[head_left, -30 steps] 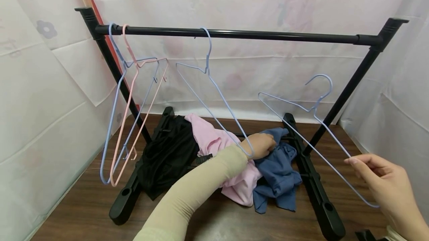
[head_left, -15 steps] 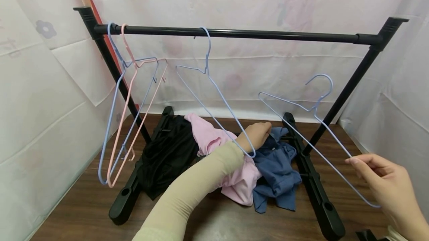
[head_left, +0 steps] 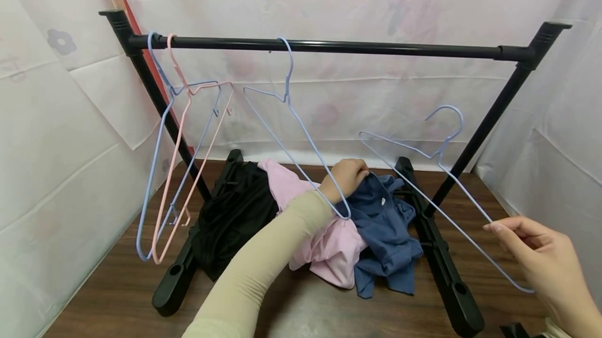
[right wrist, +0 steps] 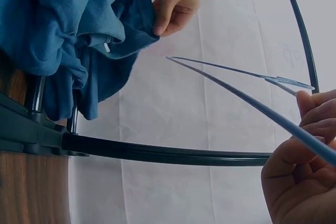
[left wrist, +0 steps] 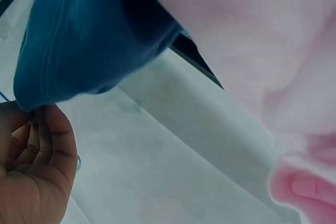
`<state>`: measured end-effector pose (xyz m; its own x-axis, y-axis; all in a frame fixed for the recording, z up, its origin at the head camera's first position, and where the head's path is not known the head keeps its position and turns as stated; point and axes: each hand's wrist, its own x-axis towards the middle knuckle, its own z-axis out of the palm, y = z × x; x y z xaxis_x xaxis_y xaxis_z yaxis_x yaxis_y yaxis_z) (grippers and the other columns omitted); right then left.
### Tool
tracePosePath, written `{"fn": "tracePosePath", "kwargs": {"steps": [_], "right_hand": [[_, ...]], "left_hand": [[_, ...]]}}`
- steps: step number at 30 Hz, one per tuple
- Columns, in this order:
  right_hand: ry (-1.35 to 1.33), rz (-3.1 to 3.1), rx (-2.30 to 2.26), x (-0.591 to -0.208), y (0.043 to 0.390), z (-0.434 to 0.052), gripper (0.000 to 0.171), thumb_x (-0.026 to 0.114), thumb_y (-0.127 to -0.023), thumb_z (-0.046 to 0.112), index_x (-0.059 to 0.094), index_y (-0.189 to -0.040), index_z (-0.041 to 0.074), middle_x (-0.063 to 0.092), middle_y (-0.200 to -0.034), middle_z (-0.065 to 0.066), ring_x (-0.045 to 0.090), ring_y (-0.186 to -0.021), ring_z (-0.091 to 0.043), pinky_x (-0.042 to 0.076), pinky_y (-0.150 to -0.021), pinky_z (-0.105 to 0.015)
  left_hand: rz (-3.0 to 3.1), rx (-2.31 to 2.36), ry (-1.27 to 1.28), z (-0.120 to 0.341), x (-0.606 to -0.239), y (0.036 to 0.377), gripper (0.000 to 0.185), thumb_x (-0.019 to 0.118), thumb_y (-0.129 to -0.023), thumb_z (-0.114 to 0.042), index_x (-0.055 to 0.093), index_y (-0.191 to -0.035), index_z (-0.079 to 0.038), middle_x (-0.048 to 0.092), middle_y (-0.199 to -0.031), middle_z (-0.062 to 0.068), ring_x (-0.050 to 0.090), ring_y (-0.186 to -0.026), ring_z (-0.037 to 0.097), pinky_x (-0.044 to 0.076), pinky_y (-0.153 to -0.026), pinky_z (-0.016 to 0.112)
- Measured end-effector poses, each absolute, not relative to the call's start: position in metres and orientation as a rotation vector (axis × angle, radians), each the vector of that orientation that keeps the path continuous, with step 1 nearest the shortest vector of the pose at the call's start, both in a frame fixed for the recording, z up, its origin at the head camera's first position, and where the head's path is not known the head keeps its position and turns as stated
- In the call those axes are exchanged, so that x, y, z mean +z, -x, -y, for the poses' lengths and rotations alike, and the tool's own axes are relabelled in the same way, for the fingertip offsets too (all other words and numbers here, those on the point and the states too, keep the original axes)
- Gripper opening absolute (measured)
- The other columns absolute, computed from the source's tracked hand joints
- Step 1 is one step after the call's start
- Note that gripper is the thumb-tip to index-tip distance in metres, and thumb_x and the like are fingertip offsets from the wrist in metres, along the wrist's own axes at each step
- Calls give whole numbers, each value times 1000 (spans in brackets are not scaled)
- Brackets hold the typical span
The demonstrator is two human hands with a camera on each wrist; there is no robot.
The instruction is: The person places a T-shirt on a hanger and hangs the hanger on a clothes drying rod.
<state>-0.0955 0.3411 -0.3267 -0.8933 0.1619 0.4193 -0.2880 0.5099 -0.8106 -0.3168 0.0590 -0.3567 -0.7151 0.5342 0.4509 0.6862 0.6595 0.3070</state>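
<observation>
My left hand (head_left: 347,175) pinches the edge of a blue garment (head_left: 384,225) and lifts it off the heap; the left wrist view shows the blue garment (left wrist: 79,35) held at my fingertips (left wrist: 44,129). My right hand (head_left: 536,246) pinches one end of a light blue wire hanger (head_left: 423,163), held free in the air at the right. In the right wrist view the hanger's wire (right wrist: 247,98) runs from my fingers (right wrist: 315,124) toward the blue garment (right wrist: 68,30).
A black clothes rack (head_left: 329,46) stands on a brown wooden table (head_left: 117,296). Three wire hangers hang from its bar: a blue one (head_left: 155,171), a pink one (head_left: 188,171) and another blue one (head_left: 291,118). A pink garment (head_left: 324,244) and a black garment (head_left: 235,212) lie on the rack's base. White sheets wall the space.
My left hand has taken hold of the blue garment and risen up and leftward with it. The right hand and its hanger have barely moved.
</observation>
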Motion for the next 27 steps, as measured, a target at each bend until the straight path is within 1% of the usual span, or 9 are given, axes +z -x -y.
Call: {"fn": "tracePosePath", "kwargs": {"steps": [3, 5, 9, 12, 14, 20, 23, 27], "right_hand": [[-82, 2356, 1292, -327, 94, -341, 10, 63, -92, -3, 72, -94, 1, 72, -86, 19, 55, -74, 1, 44, -62, -14], [-66, 2375, 1260, -327, 93, -340, 9, 63, -93, -1, 72, -94, 2, 69, -82, 19, 53, -71, 0, 43, -60, -16], [-47, 2397, 1235, -326, 91, -339, 7, 64, -93, 2, 71, -94, 2, 68, -82, 19, 53, -68, -1, 42, -59, -18], [-45, 2413, 1230, -326, 89, -338, 7, 64, -94, 4, 70, -94, 1, 70, -86, 19, 54, -69, 0, 43, -60, -17], [-48, 2422, 1227, -326, 88, -339, 7, 64, -94, 4, 70, -95, 1, 70, -87, 18, 53, -69, -1, 42, -60, -18], [-68, 2440, 1230, -327, 86, -339, 8, 63, -95, 4, 70, -95, 2, 68, -86, 16, 48, -65, -6, 39, -56, -24], [-93, 2443, 1230, -327, 85, -338, 8, 62, -95, 3, 70, -94, 2, 66, -84, 15, 47, -64, -7, 37, -55, -25], [-126, 2443, 1229, -328, 85, -338, 8, 61, -94, 1, 70, -94, 2, 68, -86, 14, 47, -66, -6, 37, -55, -26]], "left_hand": [[2560, -693, 922, -54, -354, 320, 15, 60, -98, -20, 72, -97, -11, 74, -94, 1, 69, -89, 16, 53, -82, 28], [2565, -712, 897, -51, -352, 321, 15, 60, -98, -19, 72, -96, -10, 74, -93, 2, 69, -87, 17, 54, -80, 29], [2559, -733, 874, -45, -354, 326, 14, 61, -97, -16, 72, -94, -8, 74, -90, 4, 68, -83, 17, 53, -76, 28], [2542, -708, 879, -42, -358, 332, 14, 61, -97, -15, 72, -93, -7, 74, -88, 5, 68, -82, 18, 53, -77, 29], [2542, -676, 876, -41, -361, 336, 14, 61, -96, -16, 72, -93, -8, 73, -88, 4, 68, -82, 18, 53, -77, 29], [2600, -674, 805, -33, -356, 340, 15, 60, -97, -15, 72, -92, -8, 73, -86, 3, 67, -79, 17, 53, -74, 28], [2630, -696, 757, -27, -351, 339, 16, 59, -97, -13, 72, -91, -6, 73, -85, 5, 67, -78, 19, 53, -74, 30], [2662, -730, 707, -21, -349, 342, 16, 58, -97, -11, 71, -90, -5, 72, -82, 7, 66, -76, 21, 53, -72, 32]]}}
